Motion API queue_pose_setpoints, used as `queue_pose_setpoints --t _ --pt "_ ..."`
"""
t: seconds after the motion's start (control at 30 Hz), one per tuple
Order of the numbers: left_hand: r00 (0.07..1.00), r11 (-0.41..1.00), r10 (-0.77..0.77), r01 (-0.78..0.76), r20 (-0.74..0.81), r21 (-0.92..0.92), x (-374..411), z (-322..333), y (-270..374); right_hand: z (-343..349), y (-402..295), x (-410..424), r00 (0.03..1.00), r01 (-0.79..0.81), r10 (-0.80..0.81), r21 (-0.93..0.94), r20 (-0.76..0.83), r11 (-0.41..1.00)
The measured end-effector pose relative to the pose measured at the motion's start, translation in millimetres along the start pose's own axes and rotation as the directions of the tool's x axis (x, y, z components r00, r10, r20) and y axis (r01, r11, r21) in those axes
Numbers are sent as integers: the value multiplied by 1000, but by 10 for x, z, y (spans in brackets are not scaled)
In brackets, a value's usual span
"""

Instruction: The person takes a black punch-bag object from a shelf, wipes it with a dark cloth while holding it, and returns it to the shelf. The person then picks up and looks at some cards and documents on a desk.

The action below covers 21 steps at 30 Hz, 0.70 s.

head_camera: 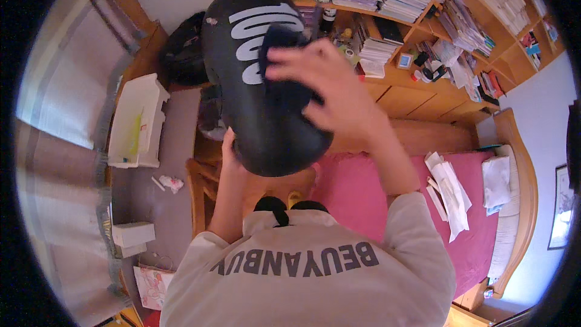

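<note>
A large, rounded black object [254, 122] with big white lettering is held up before me; its exact kind is unclear, perhaps an inflated or padded bag. My left hand [233, 152] supports it at its lower left side, the fingers mostly hidden behind it. Blurred by motion, my right hand [324, 84] grips a dark cloth [281, 50] against the upper right of the black surface, over part of the lettering.
Left of me is a desk [174, 218] with a white plastic bin [136, 122], crumpled tissue [171, 183] and a white box [134, 235]. A crowded wooden bookshelf [408, 32] stands ahead. A bed with a pink cover [354, 190] bears white papers [447, 190] at right.
</note>
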<state>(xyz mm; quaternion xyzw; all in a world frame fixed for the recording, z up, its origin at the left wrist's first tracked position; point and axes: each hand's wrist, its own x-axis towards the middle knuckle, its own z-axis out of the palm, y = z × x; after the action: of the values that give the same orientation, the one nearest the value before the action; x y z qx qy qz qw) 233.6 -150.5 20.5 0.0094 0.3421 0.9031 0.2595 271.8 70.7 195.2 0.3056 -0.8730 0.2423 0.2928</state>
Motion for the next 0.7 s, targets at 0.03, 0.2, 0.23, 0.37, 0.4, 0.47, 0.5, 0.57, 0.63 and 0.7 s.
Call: queue_pose_setpoints --t 0.03,0.2,0.23,0.37,0.4,0.47,0.5,0.57,0.63,0.7 --pt "997 997 29 -24 66 -73 195 -55 -13 83 34 -52 999 2 0 -48 48 999" --pt "954 980 -40 96 298 -176 1034 -252 -18 271 330 -251 979 -29 24 19 202 999" --pt "944 975 -77 139 320 -175 1214 -269 4 291 374 -253 972 -34 31 9 231 999" --pt "954 938 -156 225 256 -265 1860 -279 17 345 550 -336 938 -99 94 -2 333 995" --pt "963 960 -159 202 217 -194 1979 -214 40 289 612 -407 892 -238 226 -18 391 971" --pt "965 963 -165 202 204 -176 2264 -364 20 197 840 -612 842 -477 451 18 296 879" --pt "963 964 -175 210 206 -162 2405 -378 -19 152 985 -826 808 -572 567 -18 163 820" --pt "954 948 -223 260 202 -183 2560 -168 -128 -19 1146 -995 716 -698 687 -113 -123 708" --pt "952 951 -262 283 160 -126 2566 197 -181 -222 1202 -987 642 -758 660 -198 -389 621" --pt "949 954 -297 299 104 0 2548 622 -254 -352 1248 -821 681 -717 502 -346 -533 606"
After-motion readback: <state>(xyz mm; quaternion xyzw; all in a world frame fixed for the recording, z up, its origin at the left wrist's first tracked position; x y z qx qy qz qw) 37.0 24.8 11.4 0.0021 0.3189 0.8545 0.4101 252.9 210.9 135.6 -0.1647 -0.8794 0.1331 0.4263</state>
